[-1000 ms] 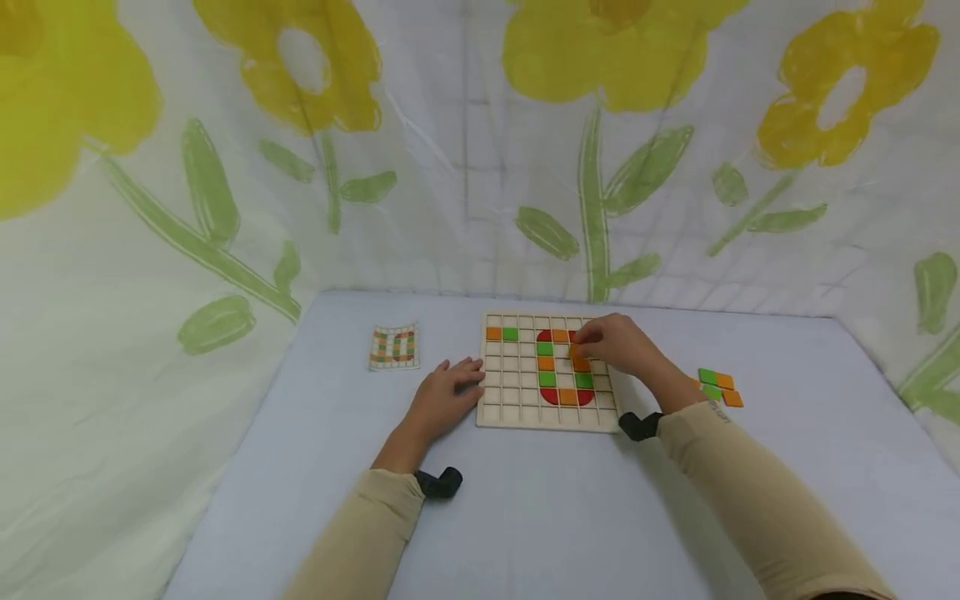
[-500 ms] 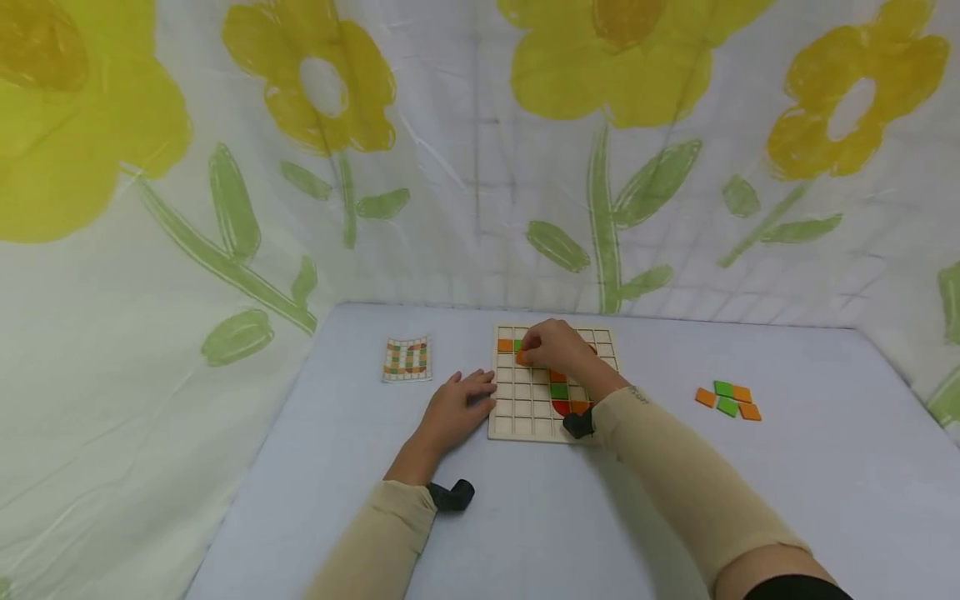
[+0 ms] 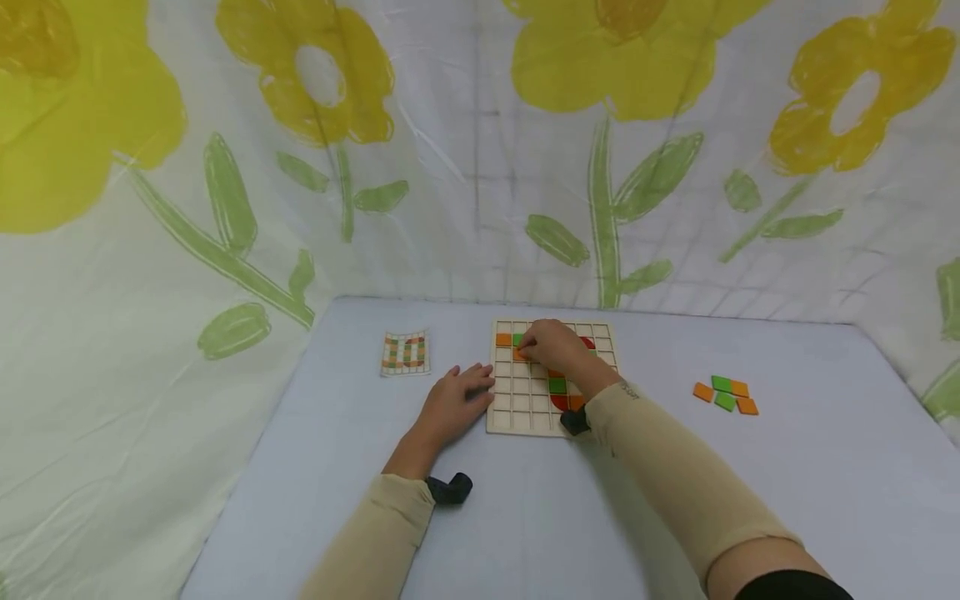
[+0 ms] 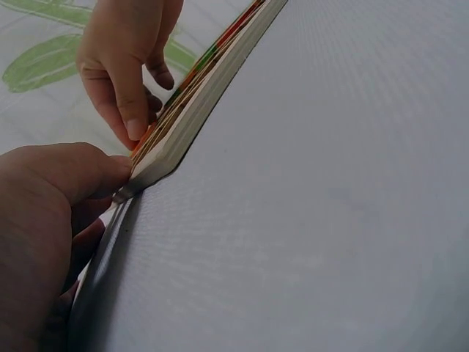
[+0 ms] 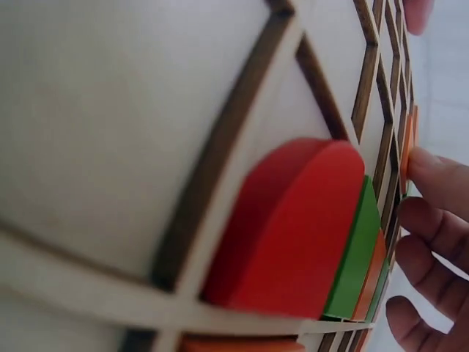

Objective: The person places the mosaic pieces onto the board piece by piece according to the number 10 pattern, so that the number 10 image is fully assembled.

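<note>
A pale wooden grid board (image 3: 517, 421) lies on the table with red, green and orange pieces in its cells. My right hand (image 3: 557, 346) reaches over it from the right. Thumb and fingertips pinch an orange square tile (image 3: 517, 355), which sits at a cell just below a green tile (image 3: 517, 339) near the upper left. In the right wrist view the thumb presses that orange tile (image 5: 406, 150) beyond a red rounded piece (image 5: 300, 227). My left hand (image 3: 453, 407) rests on the table, its fingertips touching the board's left edge. The right forearm hides part of the board.
A small printed pattern card (image 3: 405, 353) lies left of the board. Several loose orange and green tiles (image 3: 724, 401) lie on the table to the right. A white cloth with painted yellow flowers (image 3: 555, 242) hangs behind the table.
My right hand has moved left across the board with the orange tile, from the right column to the upper left cells, and now holds it lower at a cell. The left hand stays at the edge.
</note>
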A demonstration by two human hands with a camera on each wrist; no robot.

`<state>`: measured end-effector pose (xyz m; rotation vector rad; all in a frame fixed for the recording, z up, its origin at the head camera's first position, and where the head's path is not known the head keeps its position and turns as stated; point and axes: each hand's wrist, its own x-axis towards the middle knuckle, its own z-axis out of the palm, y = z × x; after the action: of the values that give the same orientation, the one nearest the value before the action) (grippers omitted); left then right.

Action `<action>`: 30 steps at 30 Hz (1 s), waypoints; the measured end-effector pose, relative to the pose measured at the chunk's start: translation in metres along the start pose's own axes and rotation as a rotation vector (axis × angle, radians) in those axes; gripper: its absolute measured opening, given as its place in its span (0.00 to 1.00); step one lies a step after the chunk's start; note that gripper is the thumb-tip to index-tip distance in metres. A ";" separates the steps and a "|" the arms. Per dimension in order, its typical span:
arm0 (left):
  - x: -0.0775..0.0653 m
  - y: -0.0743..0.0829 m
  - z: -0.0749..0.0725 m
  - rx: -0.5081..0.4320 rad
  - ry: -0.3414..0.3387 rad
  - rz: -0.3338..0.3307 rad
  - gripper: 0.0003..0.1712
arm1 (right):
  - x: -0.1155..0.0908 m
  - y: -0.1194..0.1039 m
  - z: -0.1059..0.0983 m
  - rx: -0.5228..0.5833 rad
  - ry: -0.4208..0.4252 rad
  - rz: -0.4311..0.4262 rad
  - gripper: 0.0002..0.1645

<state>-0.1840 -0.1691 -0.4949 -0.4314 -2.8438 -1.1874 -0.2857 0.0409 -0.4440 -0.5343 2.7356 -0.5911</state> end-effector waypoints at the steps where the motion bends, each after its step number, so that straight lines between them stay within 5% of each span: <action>1: 0.000 0.000 0.000 -0.001 0.001 -0.001 0.18 | 0.001 -0.001 0.000 -0.009 0.003 0.001 0.11; 11: -0.002 0.000 0.002 -0.016 -0.016 -0.038 0.19 | -0.012 -0.007 0.004 -0.124 0.122 0.002 0.13; 14: -0.002 0.000 0.002 -0.012 -0.013 -0.024 0.19 | -0.019 0.004 0.000 -0.049 0.198 -0.016 0.16; 19: 0.000 0.002 -0.001 -0.003 -0.002 0.002 0.19 | -0.038 0.040 -0.023 0.102 0.263 0.007 0.20; 30: 0.002 -0.001 0.000 -0.007 -0.002 0.018 0.19 | -0.105 0.147 -0.062 0.090 0.116 0.265 0.33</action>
<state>-0.1865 -0.1695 -0.4953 -0.4581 -2.8323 -1.1944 -0.2570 0.2296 -0.4344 -0.1157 2.8062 -0.6902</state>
